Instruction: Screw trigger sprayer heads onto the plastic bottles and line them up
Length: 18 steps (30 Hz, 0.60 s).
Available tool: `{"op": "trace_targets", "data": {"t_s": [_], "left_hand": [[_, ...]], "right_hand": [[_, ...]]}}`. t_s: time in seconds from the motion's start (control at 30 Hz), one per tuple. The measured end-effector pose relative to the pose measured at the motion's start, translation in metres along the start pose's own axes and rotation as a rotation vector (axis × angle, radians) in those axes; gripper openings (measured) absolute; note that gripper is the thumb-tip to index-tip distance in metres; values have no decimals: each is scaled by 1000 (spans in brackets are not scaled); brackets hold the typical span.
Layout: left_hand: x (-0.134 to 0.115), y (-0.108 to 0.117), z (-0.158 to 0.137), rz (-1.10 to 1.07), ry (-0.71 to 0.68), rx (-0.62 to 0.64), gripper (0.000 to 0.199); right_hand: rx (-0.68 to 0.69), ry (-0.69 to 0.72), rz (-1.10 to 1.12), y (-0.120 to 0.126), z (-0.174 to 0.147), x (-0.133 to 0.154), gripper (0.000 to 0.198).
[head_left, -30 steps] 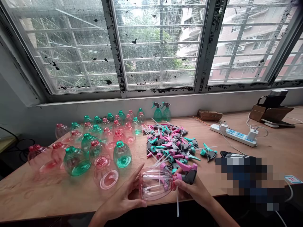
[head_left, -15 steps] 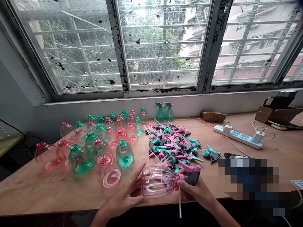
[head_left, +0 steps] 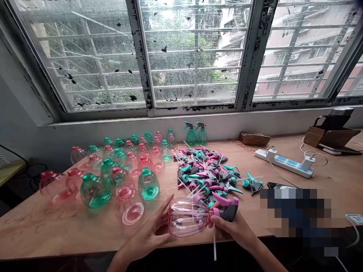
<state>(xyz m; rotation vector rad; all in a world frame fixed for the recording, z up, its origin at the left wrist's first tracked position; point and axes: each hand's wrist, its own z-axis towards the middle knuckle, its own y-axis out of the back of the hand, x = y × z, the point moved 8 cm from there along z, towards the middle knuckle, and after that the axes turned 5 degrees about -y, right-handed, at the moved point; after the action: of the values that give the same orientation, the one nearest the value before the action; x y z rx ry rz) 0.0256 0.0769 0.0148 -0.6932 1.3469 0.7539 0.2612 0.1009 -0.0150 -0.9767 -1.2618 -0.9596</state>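
A clear pink spray bottle lies on its side between my hands, just over the table's front edge. My left hand cups its base, thumb below and fingers behind it. At the neck, my right hand pinches the pink collar of a black spray head with a pink trigger. The head sits against the bottle's mouth; I cannot tell whether it is screwed tight. A thin clear tube hangs down below my right hand, its upper end hidden. Behind the bottle lies a heap of pink, teal and black spray heads.
Several pink and green bottles without heads, including a green bottle, stand on the left of the wooden table. Two green spray bottles with heads stand by the wall. On the right are a power strip and a brown box.
The whole view has shifted very slightly. Both hands keep the same hold on the pink bottle and spray head.
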Motion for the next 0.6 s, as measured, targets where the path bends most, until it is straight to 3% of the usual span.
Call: {"op": "trace_targets", "data": {"t_s": [0.1, 0.23, 0.43, 0.6], "left_hand": [[5, 5, -1, 40, 36, -10, 112], [11, 9, -4, 94, 70, -4, 102], [-1, 0, -2, 52, -5, 29, 97], [5, 2, -2, 54, 6, 24, 113]], "right_hand": [[-19, -7, 42, 1, 0, 0, 45], [-9, 5, 45, 0, 1, 3, 44], [-2, -10, 38, 1, 2, -1, 44], [-4, -12, 38, 0, 2, -4, 46]]}}
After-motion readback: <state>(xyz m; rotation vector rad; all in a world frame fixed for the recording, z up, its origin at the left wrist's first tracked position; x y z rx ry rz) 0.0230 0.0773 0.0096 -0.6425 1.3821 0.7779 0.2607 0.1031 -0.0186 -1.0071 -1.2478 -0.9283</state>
